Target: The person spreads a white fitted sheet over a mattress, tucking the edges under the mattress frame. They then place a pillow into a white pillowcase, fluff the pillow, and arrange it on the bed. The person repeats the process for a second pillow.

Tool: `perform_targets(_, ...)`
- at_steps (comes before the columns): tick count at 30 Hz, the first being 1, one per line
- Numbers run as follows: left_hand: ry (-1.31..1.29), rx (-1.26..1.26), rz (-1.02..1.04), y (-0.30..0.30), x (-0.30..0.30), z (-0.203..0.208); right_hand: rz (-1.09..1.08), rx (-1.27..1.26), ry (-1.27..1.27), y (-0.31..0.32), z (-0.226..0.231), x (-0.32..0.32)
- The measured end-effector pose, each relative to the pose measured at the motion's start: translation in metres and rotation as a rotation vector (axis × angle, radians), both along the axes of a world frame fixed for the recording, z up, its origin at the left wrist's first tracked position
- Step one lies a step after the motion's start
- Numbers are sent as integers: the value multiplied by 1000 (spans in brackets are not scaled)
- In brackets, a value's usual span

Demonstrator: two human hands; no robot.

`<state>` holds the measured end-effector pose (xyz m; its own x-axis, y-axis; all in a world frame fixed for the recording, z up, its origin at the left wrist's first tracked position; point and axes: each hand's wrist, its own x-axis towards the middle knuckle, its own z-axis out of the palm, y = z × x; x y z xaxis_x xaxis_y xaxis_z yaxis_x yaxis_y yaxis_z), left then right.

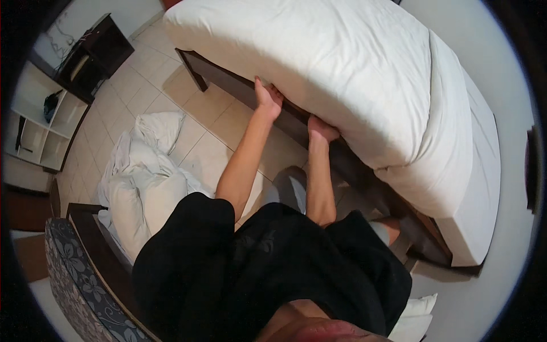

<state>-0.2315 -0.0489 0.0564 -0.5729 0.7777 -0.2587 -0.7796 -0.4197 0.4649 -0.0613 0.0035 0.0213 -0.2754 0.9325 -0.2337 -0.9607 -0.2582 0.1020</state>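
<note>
A white duvet (pixel 325 51) covers the bed and hangs over its near side, bulging along the dark wooden bed frame (pixel 228 80). My left hand (pixel 269 102) is at the duvet's lower edge, its thumb pointing up against the cloth and its fingers curled in at the edge. A little to the right, my right hand (pixel 323 130) grips the same edge, with most of its fingers hidden under the cloth. At the bed's right end the duvet is folded back, and a white sheet (pixel 478 171) shows on the mattress.
White bedding and pillows (pixel 148 176) lie heaped on the tiled floor (pixel 148 80) to the left. A patterned mattress (pixel 85 285) in a dark frame is at lower left. White shelves (pixel 51 119) and a dark cabinet (pixel 102 51) stand farther left. A wall (pixel 473 45) borders the bed's far side.
</note>
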Motion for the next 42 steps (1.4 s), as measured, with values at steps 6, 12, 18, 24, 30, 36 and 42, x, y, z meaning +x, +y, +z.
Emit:
perform_targets(6,-38,-37,132,29,-2,-27,30,27,81,-6,-14,-1)
perform_targets(12,-101,163,81,48,-45,-44,42,4,-6,-11,-9,1)
perform_targets(18,181,-93,-260,-3,-78,-50,136,120,-69,-2,-15,21)
perform_targets(24,414,-311,238,-39,-156,-34,140,134,-18,3,-24,23)
perform_targets(30,141,-5,186,32,-223,-34,205,203,35,-2,-23,25)
perform_targets(36,65,109,332,51,-242,-59,241,211,41,-18,-3,20)
perform_targets(42,-71,124,-11,-31,-1,-39,81,82,105,-2,-28,41)
